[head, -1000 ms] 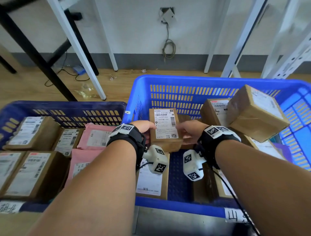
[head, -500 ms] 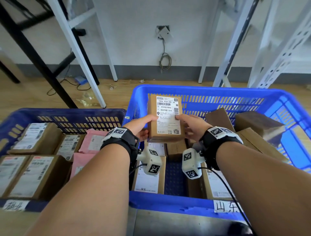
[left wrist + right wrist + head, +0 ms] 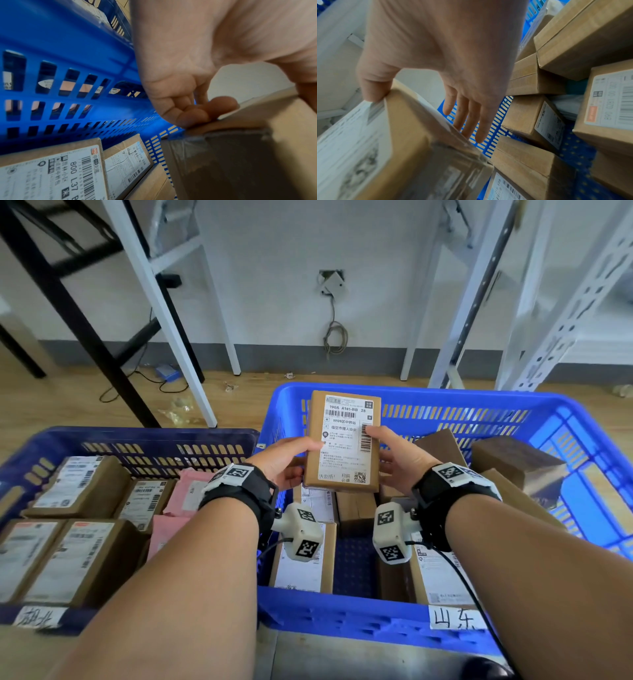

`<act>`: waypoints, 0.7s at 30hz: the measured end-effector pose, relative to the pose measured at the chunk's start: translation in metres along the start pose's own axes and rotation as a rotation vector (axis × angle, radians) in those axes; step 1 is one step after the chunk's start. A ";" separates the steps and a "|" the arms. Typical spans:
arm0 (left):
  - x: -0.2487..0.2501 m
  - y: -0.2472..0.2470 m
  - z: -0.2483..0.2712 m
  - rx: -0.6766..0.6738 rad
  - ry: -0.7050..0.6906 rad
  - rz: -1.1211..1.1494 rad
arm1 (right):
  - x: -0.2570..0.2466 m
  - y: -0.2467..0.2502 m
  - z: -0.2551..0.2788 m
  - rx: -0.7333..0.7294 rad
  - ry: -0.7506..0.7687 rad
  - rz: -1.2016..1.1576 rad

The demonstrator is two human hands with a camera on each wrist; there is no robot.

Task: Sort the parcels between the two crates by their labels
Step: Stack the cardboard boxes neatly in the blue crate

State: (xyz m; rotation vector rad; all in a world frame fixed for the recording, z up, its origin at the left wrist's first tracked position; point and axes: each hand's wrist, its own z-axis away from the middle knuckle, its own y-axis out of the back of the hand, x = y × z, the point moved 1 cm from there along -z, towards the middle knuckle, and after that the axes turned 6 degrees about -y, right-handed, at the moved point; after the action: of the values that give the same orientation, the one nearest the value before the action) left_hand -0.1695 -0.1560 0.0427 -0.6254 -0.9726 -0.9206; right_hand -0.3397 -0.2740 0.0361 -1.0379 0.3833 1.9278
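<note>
I hold a brown cardboard parcel [image 3: 342, 440] upright over the bright blue right crate [image 3: 479, 402], its white label facing me. My left hand [image 3: 298, 460] grips its left edge, thumb on the front. My right hand [image 3: 390, 453] grips the right edge, thumb over the barcode. In the left wrist view, curled fingers [image 3: 197, 112] press the parcel [image 3: 248, 155] beside the crate wall [image 3: 68, 54]. The right wrist view shows my thumb on the label and my fingers [image 3: 467, 125] behind the parcel [image 3: 402, 148]. The dark blue left crate [image 3: 137, 436] holds labelled boxes.
Pink mailers [image 3: 191, 494] lie among the boxes in the left crate. Several brown boxes [image 3: 530, 121] lie in the right crate below my hands. Handwritten tags [image 3: 455, 616] mark both crate fronts. White shelf legs [image 3: 164, 313] and a black frame [image 3: 68, 302] stand behind on the wooden floor.
Both hands have raised the parcel from low in the right crate to above its far rim, with the label kept towards me. My view has tilted upward.
</note>
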 end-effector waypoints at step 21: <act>0.025 0.075 0.029 0.108 -0.041 0.043 | -0.036 -0.074 -0.003 -0.093 0.119 0.177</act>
State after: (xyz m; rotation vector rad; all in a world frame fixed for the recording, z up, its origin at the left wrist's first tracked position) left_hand -0.1098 -0.1058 0.0742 -0.5733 -1.0348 -0.8138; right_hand -0.2680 -0.2548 0.0725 -1.2184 0.4699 2.0617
